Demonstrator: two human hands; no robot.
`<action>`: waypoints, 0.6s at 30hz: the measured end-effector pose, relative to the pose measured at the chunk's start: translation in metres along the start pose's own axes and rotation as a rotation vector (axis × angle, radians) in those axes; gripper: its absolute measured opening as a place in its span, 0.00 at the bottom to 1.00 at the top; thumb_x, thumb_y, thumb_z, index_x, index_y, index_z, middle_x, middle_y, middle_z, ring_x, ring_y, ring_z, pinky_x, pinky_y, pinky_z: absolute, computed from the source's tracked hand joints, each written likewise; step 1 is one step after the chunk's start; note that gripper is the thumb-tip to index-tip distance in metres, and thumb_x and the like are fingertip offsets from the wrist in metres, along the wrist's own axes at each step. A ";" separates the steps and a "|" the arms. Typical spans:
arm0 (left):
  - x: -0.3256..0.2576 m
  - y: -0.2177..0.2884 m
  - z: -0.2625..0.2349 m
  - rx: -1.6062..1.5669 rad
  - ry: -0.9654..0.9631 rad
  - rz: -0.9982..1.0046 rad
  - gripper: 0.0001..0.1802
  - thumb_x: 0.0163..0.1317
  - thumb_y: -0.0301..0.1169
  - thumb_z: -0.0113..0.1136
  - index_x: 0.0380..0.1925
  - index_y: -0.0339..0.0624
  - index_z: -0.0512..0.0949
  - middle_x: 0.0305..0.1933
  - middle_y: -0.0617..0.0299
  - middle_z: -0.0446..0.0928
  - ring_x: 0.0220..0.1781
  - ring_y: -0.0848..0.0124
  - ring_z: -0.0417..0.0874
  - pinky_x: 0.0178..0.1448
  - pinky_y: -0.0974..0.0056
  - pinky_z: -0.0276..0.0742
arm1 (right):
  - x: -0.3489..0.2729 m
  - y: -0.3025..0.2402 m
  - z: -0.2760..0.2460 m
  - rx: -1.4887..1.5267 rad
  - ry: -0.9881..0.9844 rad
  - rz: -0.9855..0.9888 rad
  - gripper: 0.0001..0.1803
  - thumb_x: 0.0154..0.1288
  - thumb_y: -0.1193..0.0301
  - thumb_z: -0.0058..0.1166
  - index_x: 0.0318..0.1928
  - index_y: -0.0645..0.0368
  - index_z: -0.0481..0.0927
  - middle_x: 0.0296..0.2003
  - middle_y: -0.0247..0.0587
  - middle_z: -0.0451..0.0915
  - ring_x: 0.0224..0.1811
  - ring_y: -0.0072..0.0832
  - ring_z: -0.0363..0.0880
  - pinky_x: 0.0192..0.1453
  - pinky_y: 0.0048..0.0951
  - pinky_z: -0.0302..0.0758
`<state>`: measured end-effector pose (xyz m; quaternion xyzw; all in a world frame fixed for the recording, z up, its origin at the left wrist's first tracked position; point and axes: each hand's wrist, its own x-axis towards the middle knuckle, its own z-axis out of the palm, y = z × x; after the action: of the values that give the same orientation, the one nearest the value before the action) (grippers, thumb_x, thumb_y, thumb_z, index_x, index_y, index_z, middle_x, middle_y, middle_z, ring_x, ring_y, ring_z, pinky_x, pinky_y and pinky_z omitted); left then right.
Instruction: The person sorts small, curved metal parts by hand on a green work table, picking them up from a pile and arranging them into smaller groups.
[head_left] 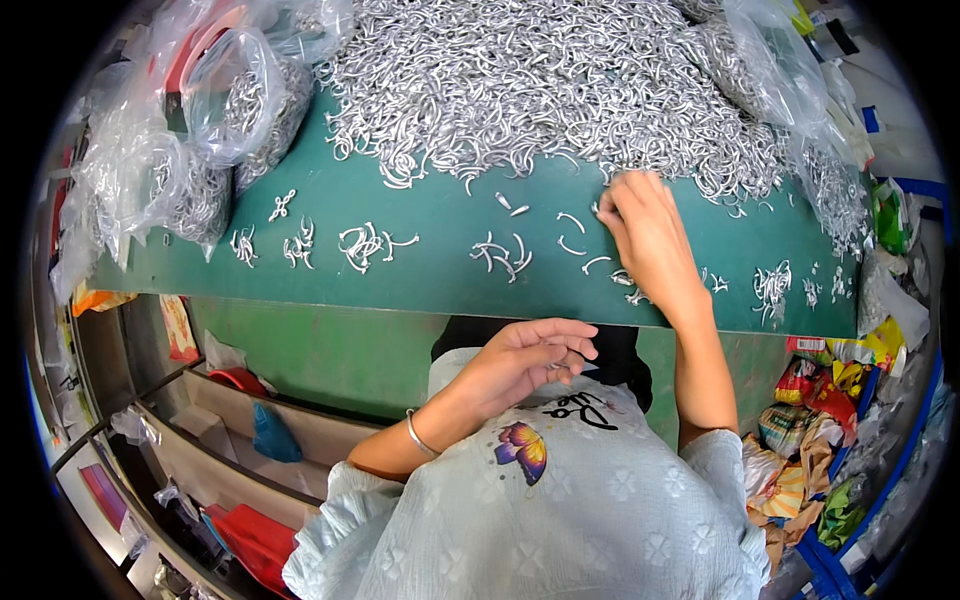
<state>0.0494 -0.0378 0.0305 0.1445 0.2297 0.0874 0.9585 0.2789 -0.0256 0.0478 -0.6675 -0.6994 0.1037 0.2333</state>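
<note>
A big heap of small curved silver metal pieces (520, 80) covers the far part of the green table (420, 285). My right hand (645, 235) reaches over the table just short of the heap's near edge, fingers bent into a pinch. A bit of silver shows at its fingertips, probably one curved piece. Below the table edge, in front of my body, my left hand (530, 360) is loosely curled, thumb against the fingers. Something small glints between them, too hidden to name. A few loose curved pieces (571, 243) lie left of my right hand.
Small sorted clusters (365, 245) of silver pieces lie along the near table edge, with more (772, 288) at the right. Clear plastic bags of pieces (262, 110) stand at both far corners. A shelf (200, 440) is at the lower left; colourful packages (800, 400) lie at the right.
</note>
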 end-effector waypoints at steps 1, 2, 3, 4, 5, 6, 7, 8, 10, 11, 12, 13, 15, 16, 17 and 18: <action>-0.002 -0.002 -0.002 -0.005 0.000 0.013 0.16 0.71 0.24 0.49 0.57 0.32 0.75 0.47 0.56 0.80 0.44 0.72 0.78 0.52 0.68 0.76 | -0.006 -0.009 -0.006 -0.030 -0.064 0.025 0.06 0.59 0.76 0.58 0.35 0.62 0.75 0.37 0.43 0.72 0.42 0.43 0.71 0.47 0.39 0.68; -0.004 -0.004 -0.004 -0.010 0.001 0.027 0.16 0.72 0.25 0.49 0.56 0.32 0.75 0.47 0.56 0.80 0.44 0.72 0.79 0.52 0.67 0.76 | -0.009 -0.015 -0.005 -0.038 -0.039 0.034 0.06 0.59 0.77 0.58 0.35 0.62 0.74 0.37 0.44 0.72 0.42 0.43 0.72 0.47 0.40 0.69; -0.004 -0.005 -0.005 -0.009 0.020 0.041 0.16 0.72 0.25 0.50 0.56 0.32 0.75 0.47 0.56 0.80 0.45 0.71 0.79 0.54 0.67 0.76 | -0.012 -0.020 -0.001 -0.046 -0.014 0.043 0.06 0.59 0.77 0.57 0.35 0.62 0.74 0.37 0.44 0.72 0.42 0.43 0.72 0.47 0.40 0.69; -0.004 -0.005 -0.006 -0.005 0.039 0.055 0.16 0.72 0.26 0.50 0.56 0.32 0.75 0.47 0.56 0.80 0.46 0.71 0.79 0.55 0.66 0.76 | -0.014 -0.024 0.002 -0.055 0.012 0.052 0.05 0.60 0.77 0.57 0.36 0.62 0.74 0.37 0.45 0.72 0.42 0.43 0.73 0.46 0.40 0.69; -0.004 -0.006 -0.006 -0.002 0.057 0.070 0.16 0.72 0.26 0.50 0.56 0.32 0.75 0.47 0.56 0.80 0.47 0.70 0.79 0.56 0.66 0.76 | -0.017 -0.025 0.008 -0.045 -0.008 0.082 0.06 0.61 0.77 0.56 0.37 0.62 0.73 0.37 0.47 0.72 0.43 0.45 0.73 0.46 0.42 0.71; -0.004 -0.006 -0.008 -0.010 0.055 0.064 0.16 0.72 0.27 0.50 0.56 0.32 0.75 0.47 0.56 0.80 0.48 0.69 0.80 0.56 0.65 0.76 | -0.018 -0.030 0.009 0.005 -0.039 0.093 0.06 0.61 0.77 0.56 0.38 0.63 0.73 0.37 0.47 0.72 0.43 0.46 0.73 0.46 0.43 0.71; -0.005 -0.006 -0.009 -0.019 0.056 0.059 0.16 0.72 0.27 0.50 0.55 0.32 0.76 0.46 0.56 0.79 0.48 0.69 0.80 0.57 0.65 0.76 | -0.018 -0.035 0.010 0.058 -0.071 0.103 0.07 0.61 0.77 0.55 0.39 0.63 0.73 0.37 0.48 0.72 0.43 0.47 0.73 0.46 0.44 0.71; -0.005 -0.006 -0.011 -0.028 0.056 0.054 0.16 0.72 0.28 0.50 0.55 0.32 0.76 0.46 0.56 0.79 0.49 0.69 0.80 0.57 0.64 0.75 | -0.018 -0.040 0.011 0.110 -0.103 0.113 0.07 0.61 0.78 0.55 0.40 0.63 0.73 0.37 0.48 0.72 0.43 0.48 0.73 0.46 0.44 0.72; -0.007 -0.008 -0.012 -0.047 0.053 0.079 0.16 0.72 0.28 0.50 0.55 0.32 0.76 0.46 0.56 0.79 0.48 0.69 0.80 0.58 0.64 0.75 | -0.015 -0.046 0.012 0.211 -0.097 0.100 0.11 0.61 0.77 0.57 0.43 0.64 0.72 0.39 0.49 0.72 0.45 0.50 0.74 0.47 0.45 0.73; -0.008 -0.008 -0.013 -0.056 0.055 0.093 0.16 0.72 0.28 0.50 0.55 0.31 0.76 0.46 0.56 0.79 0.48 0.69 0.80 0.58 0.64 0.75 | -0.014 -0.045 0.008 0.249 -0.100 0.135 0.12 0.61 0.77 0.58 0.44 0.64 0.72 0.39 0.50 0.72 0.46 0.50 0.75 0.47 0.45 0.73; -0.010 -0.008 -0.014 -0.056 0.062 0.104 0.16 0.72 0.28 0.50 0.55 0.31 0.76 0.46 0.55 0.79 0.48 0.69 0.80 0.58 0.64 0.75 | -0.012 -0.044 0.005 0.287 -0.104 0.170 0.14 0.61 0.76 0.59 0.46 0.64 0.72 0.39 0.50 0.72 0.47 0.51 0.75 0.48 0.45 0.74; -0.012 -0.008 -0.016 -0.058 0.064 0.113 0.16 0.72 0.28 0.50 0.55 0.31 0.76 0.46 0.55 0.79 0.48 0.69 0.80 0.58 0.64 0.75 | -0.010 -0.044 0.001 0.154 -0.054 0.165 0.20 0.58 0.76 0.62 0.50 0.63 0.72 0.41 0.50 0.72 0.48 0.50 0.75 0.47 0.44 0.75; -0.015 -0.008 -0.019 -0.059 0.071 0.128 0.16 0.72 0.28 0.50 0.55 0.31 0.76 0.46 0.56 0.79 0.48 0.69 0.80 0.58 0.64 0.75 | -0.011 -0.049 -0.003 0.099 -0.159 0.152 0.22 0.57 0.76 0.63 0.52 0.62 0.71 0.41 0.50 0.72 0.48 0.50 0.75 0.47 0.45 0.75; -0.015 -0.008 -0.019 -0.058 0.069 0.128 0.16 0.72 0.28 0.51 0.54 0.31 0.76 0.46 0.56 0.79 0.48 0.69 0.80 0.57 0.64 0.75 | -0.013 -0.051 -0.006 0.067 -0.209 0.151 0.23 0.56 0.76 0.63 0.52 0.62 0.71 0.41 0.50 0.72 0.48 0.50 0.75 0.47 0.45 0.75; -0.015 -0.008 -0.019 -0.057 0.068 0.129 0.16 0.72 0.28 0.51 0.54 0.31 0.76 0.46 0.56 0.79 0.48 0.69 0.80 0.57 0.64 0.75 | -0.012 -0.052 -0.005 0.129 -0.239 0.154 0.22 0.55 0.78 0.63 0.50 0.63 0.72 0.41 0.48 0.72 0.47 0.50 0.76 0.46 0.46 0.74; -0.015 -0.008 -0.020 -0.057 0.068 0.130 0.15 0.72 0.28 0.51 0.54 0.31 0.76 0.45 0.56 0.79 0.48 0.69 0.79 0.57 0.64 0.75 | -0.012 -0.052 -0.001 0.174 -0.252 0.143 0.21 0.54 0.79 0.63 0.49 0.63 0.72 0.40 0.48 0.72 0.46 0.50 0.76 0.46 0.46 0.74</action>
<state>0.0283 -0.0444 0.0172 0.1284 0.2498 0.1609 0.9462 0.2337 -0.0419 0.0700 -0.6747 -0.6622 0.2632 0.1925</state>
